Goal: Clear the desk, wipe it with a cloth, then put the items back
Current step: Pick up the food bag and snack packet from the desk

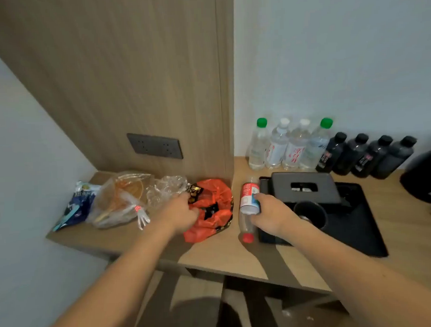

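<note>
The fingers of the left hand (184,210) are curled and grip the upper folds of the orange plastic bag (211,213). The fingers of the right hand (271,212) are wrapped around the empty bottle (248,206), which has a red and white label; its red cap points toward the near edge of the table (226,256), and its base points toward the wall.

Positions relative to the orange plastic bag:
- The bag lies on the table against the foot of the wooden panel (144,80).
- The empty bottle is just to its right, held at a tilt beside the black tray (356,233).
- A crumpled clear bag (166,190) touches its left side.
- A second clear bag holding orange-stained food containers (122,202) lies further left, with a clear plastic fork (142,217) at its front.
- A blue snack packet (79,204) lies furthest left, at the table's end.
- A grey socket plate (155,146) is set in the wooden panel above and left.
- The black tray, to the right, carries a black box (304,189) with a slot in its top and a black cup (310,213).
- Four clear water bottles (287,145) and four dark bottles (364,156) stand in a row along the wall behind the tray.
- A black kettle (425,176) is at the far right.
</note>
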Demonstrator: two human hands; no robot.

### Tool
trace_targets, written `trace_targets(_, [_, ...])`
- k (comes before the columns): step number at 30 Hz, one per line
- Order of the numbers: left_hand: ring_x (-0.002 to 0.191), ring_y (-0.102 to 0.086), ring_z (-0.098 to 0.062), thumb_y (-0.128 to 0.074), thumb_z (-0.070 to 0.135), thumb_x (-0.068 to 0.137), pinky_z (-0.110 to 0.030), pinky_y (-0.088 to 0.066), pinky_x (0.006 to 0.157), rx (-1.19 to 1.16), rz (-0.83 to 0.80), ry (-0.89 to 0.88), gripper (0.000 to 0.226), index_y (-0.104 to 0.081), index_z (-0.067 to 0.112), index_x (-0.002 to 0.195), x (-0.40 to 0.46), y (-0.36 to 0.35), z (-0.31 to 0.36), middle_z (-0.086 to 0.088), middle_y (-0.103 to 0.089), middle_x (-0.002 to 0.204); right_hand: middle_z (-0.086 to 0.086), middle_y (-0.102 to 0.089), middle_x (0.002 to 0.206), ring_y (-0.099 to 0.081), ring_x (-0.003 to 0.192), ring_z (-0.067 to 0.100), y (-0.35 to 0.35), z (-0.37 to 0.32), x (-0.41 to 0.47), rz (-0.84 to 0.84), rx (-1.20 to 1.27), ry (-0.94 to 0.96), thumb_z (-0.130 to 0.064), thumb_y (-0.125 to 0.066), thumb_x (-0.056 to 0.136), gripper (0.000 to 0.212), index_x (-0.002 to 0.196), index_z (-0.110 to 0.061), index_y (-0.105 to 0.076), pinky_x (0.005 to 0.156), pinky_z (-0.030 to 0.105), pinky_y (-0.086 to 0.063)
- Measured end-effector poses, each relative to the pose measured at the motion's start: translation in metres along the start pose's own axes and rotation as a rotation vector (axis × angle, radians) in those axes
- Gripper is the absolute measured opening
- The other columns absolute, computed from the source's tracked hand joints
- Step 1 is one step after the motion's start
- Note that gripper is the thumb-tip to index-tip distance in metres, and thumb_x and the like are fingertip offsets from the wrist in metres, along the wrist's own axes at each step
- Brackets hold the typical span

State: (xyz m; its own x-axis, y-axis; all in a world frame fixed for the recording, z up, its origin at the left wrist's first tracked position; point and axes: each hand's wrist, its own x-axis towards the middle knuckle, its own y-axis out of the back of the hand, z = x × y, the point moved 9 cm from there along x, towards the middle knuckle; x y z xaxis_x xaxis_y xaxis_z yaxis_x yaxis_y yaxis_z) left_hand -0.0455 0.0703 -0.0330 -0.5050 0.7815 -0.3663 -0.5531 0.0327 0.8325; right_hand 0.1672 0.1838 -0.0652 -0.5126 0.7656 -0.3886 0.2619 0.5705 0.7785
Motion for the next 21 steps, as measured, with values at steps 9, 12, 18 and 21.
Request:
trace_targets(9, [0.081, -0.067, -0.023, -0.063, 0.034, 0.092, -0.024, -0.052, 0.065, -0.784, -0.08, 0.47, 0.043, -0.06, 0.006, 0.125, 0.028, -0.094, -0.083, -0.008, -0.071, 0.098, 0.015, -0.043, 0.131, -0.053, 0.117, 0.039, -0.054, 0.042, 0.035, 0.156, 0.156, -0.438, -0.049, -0.061, 0.088, 0.076, 0.146, -0.015, -0.024, 0.095, 0.046, -0.049])
trace_targets(12, [0.097, -0.07, -0.032, -0.069, 0.066, 0.057, -0.047, -0.056, 0.092, -0.872, -0.053, 0.598, 0.084, -0.064, 0.019, 0.126, 0.074, -0.157, -0.139, -0.007, -0.074, 0.107, 0.013, -0.046, 0.131, -0.054, 0.116, 0.036, -0.07, 0.048, 0.048, 0.169, 0.139, -0.489, -0.054, -0.057, 0.088, 0.074, 0.143, -0.013, -0.027, 0.094, 0.045, -0.05])
trace_targets(18, [0.101, -0.065, -0.033, -0.064, 0.041, 0.095, -0.042, -0.054, 0.084, -0.976, -0.031, 0.659, 0.04, -0.056, 0.013, 0.123, 0.06, -0.149, -0.105, -0.013, -0.066, 0.116, 0.014, -0.045, 0.127, -0.058, 0.109, 0.036, -0.088, 0.056, 0.067, 0.236, 0.138, -0.502, -0.049, -0.061, 0.088, 0.07, 0.139, -0.011, -0.032, 0.084, 0.041, -0.051])
trace_targets(21, [0.093, -0.062, -0.028, -0.057, 0.03, 0.1, -0.036, -0.052, 0.075, -1.014, 0.044, 0.65, 0.043, -0.054, 0.003, 0.134, 0.057, -0.148, -0.106, -0.013, -0.062, 0.112, 0.014, -0.045, 0.126, -0.057, 0.105, 0.033, -0.091, 0.053, 0.069, 0.25, 0.225, -0.461, -0.046, -0.063, 0.087, 0.068, 0.137, -0.01, -0.035, 0.077, 0.035, -0.046])
